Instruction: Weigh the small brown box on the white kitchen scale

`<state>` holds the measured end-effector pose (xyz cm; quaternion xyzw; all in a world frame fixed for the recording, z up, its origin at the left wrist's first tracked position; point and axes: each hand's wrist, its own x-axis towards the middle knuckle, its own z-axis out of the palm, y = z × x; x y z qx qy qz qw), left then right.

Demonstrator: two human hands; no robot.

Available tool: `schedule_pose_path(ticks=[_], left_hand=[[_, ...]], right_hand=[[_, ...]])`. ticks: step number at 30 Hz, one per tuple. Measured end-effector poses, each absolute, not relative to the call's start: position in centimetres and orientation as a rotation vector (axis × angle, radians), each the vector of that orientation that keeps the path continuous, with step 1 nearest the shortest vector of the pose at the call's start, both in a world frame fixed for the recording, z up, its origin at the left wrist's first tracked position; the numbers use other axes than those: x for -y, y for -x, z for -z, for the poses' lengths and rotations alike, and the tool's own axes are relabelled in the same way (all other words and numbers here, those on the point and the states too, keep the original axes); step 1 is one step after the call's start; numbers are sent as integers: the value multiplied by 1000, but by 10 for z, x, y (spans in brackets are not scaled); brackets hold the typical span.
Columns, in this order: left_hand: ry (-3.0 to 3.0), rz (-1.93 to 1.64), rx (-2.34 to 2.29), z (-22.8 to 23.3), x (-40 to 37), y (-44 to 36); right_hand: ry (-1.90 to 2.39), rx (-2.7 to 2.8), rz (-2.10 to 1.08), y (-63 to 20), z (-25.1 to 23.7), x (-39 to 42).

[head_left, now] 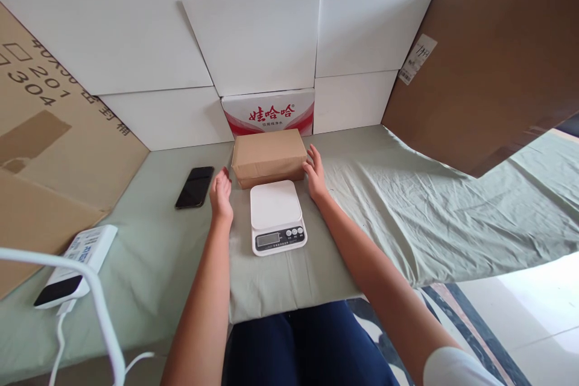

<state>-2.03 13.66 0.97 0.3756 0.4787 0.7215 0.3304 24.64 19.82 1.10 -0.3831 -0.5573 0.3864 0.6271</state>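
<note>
A closed brown cardboard box (270,160) lies on the green cloth just behind a white digital kitchen scale (276,208). The scale's dark display panel faces me, and its platform carries nothing. My left hand (221,196) is held upright a little to the left of the box, fingers stretched out and holding nothing. On the other side, my right hand (315,173) is at the box's right end, fingers extended and apart; its thumb side seems to touch the box's corner.
A black phone (195,187) lies left of my left hand. A white power bank (76,265) with a cable (97,295) is at the front left. White boxes (262,42) form a wall behind, and large cardboard panels flank both sides, the right one (488,66) leaning inward.
</note>
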Motion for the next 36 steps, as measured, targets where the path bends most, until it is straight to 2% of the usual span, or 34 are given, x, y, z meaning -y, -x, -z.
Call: schedule_pose_path(ticks=[25, 36], left_hand=[[-1014, -1873, -1242, -2, -139, 17], [-1030, -1795, -1231, 3, -142, 15]], right_hand=[[874, 1194, -1016, -248, -12, -199], [844, 1305, -975, -250, -13, -196]])
